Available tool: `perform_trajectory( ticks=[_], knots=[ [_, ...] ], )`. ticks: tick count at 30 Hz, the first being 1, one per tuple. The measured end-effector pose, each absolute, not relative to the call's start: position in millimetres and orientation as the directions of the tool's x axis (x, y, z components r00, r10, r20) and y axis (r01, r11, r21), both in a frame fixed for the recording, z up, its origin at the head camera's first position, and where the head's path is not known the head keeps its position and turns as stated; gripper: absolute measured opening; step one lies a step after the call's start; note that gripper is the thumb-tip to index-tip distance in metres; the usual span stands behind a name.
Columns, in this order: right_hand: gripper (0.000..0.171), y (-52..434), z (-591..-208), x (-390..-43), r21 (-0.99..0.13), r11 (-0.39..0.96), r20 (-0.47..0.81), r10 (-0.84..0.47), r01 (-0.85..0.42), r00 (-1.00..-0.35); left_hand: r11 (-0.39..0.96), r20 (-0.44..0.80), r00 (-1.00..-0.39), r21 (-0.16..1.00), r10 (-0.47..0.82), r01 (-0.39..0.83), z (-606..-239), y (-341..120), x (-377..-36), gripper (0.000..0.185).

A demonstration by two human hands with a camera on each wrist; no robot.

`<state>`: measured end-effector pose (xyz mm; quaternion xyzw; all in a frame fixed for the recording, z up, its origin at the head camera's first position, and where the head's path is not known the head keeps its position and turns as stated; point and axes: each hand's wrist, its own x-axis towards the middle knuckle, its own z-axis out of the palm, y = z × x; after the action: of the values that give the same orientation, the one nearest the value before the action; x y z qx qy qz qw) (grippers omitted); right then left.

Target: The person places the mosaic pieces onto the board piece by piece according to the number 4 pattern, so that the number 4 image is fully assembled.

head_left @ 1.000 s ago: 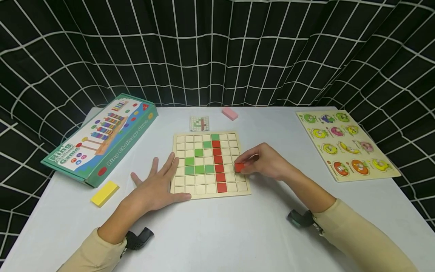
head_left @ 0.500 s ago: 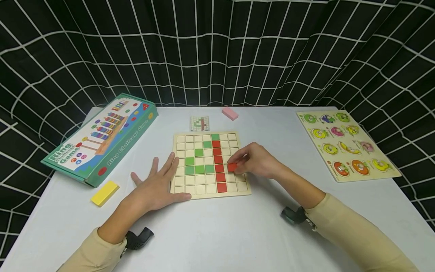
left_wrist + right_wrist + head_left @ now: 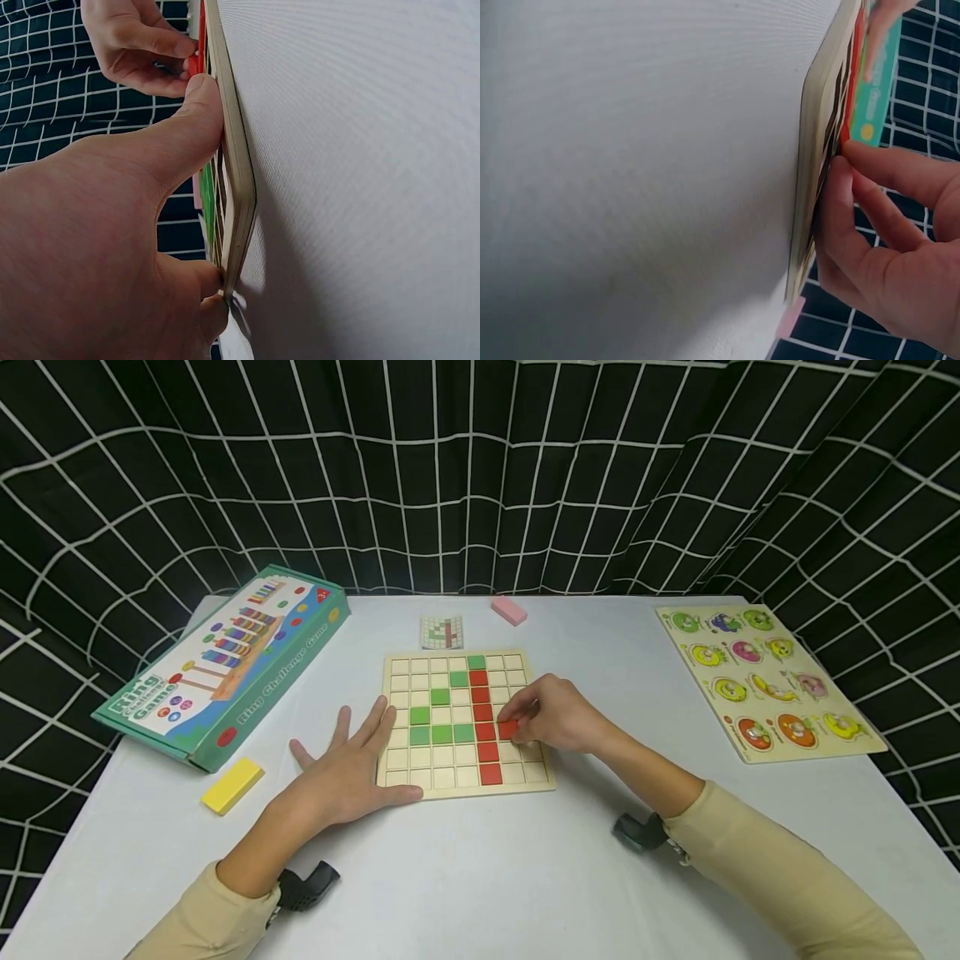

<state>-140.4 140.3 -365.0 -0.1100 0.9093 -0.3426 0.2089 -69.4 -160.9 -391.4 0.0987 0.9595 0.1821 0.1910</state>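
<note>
A wooden grid board (image 3: pixel 397 779) lies flat on the table, with green square tiles (image 3: pixel 442 734) in a stepped pattern and a column of red square tiles (image 3: pixel 487 752) in its cells. My right hand (image 3: pixel 558 714) pinches another red tile (image 3: pixel 507 729) between thumb and fingers, at the cell just right of the red column. Whether that tile sits in the cell cannot be told. My left hand (image 3: pixel 341 777) rests with spread fingers on the board's left side; its thumb (image 3: pixel 199 97) lies along the front edge in the left wrist view.
Behind the board lies a small pattern card (image 3: pixel 442 632) with a pink block (image 3: pixel 508 611) beside it. A Ring Challenge Game box (image 3: pixel 225 668) and a yellow block (image 3: pixel 232 786) are at the left. A fruit puzzle board (image 3: pixel 768 681) lies at the right.
My right hand has moved left over the board, bringing the red tile from the right-hand columns to beside the red column. The left hand stays where it was.
</note>
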Motion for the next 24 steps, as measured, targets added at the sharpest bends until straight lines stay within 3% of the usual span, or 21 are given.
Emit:
perform_trajectory(
  ticks=[24],
  knots=[
    [0.027, 132.8, -365.4, -140.7, -0.609, 0.781, -0.253, -0.359, -0.141, -0.899, 0.918, -0.327, -0.907, 0.373, 0.265, 0.134, -390.3, -159.9, -69.0, 0.121]
  ],
)
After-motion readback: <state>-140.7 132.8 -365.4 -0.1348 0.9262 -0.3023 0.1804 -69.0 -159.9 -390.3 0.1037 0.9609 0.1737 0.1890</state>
